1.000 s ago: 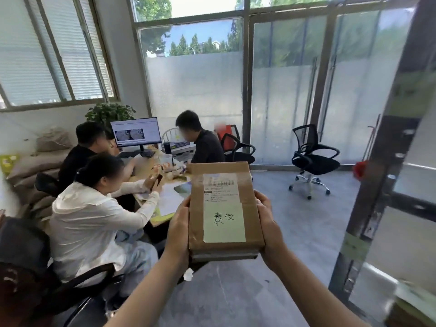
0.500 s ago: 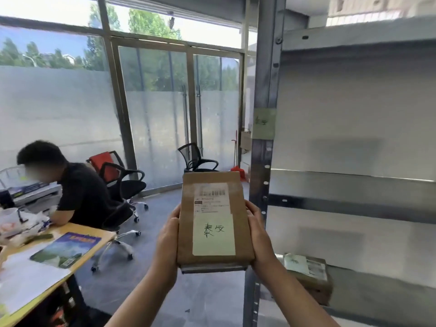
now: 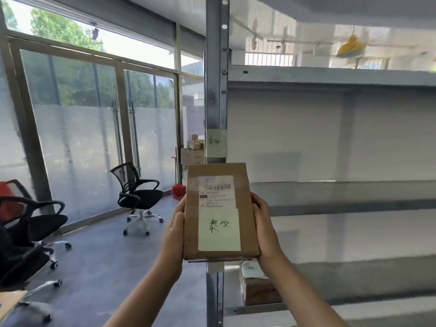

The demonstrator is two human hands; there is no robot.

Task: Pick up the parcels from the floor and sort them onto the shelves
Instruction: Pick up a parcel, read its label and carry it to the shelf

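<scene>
Left grip (image 3: 173,234) and right grip (image 3: 265,232) clasp the parcel (image 3: 220,211). Its note seems to match the post label (image 3: 216,143) — slide it flat onto that shelf (image 3: 342,205).

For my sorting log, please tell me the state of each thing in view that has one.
Cardboard parcel, held off the floor, label side facing the camera.
Left hand, holds the parcel's left edge.
Right hand, holds its right edge.
Second parcel, resting on the lower shelf.
Glass doors, closed.
</scene>
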